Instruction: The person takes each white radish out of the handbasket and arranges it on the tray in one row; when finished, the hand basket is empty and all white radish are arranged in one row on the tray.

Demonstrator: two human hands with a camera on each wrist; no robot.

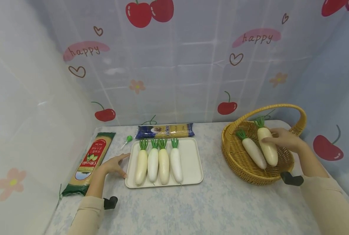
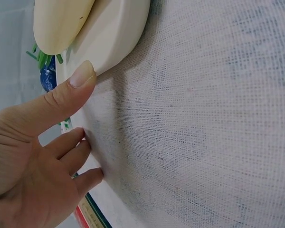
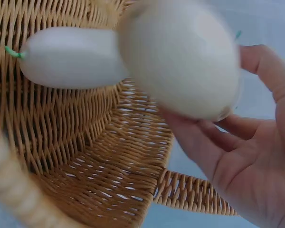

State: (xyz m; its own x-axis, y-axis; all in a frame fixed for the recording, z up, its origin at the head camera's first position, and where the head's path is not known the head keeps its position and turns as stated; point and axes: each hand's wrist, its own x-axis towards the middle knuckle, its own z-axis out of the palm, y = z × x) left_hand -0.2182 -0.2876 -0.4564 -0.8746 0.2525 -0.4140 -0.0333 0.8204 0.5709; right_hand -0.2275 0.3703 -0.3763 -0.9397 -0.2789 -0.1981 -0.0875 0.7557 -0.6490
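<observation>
My right hand grips a cream-coloured white radish by its upper part, over the wicker basket. In the right wrist view the thumb and fingers wrap the blurred radish. A second white radish lies in the basket beside it. At the left edge of a white tray is my left hand, its fingers spread and the thumb at the rim. Several radishes lie side by side on that tray, green tops toward the back.
Behind the tray lies a blue and gold pasta packet. A green-ended pasta packet lies at the far left, with a green lollipop between it and the tray. The basket's arched handle rises over the held radish.
</observation>
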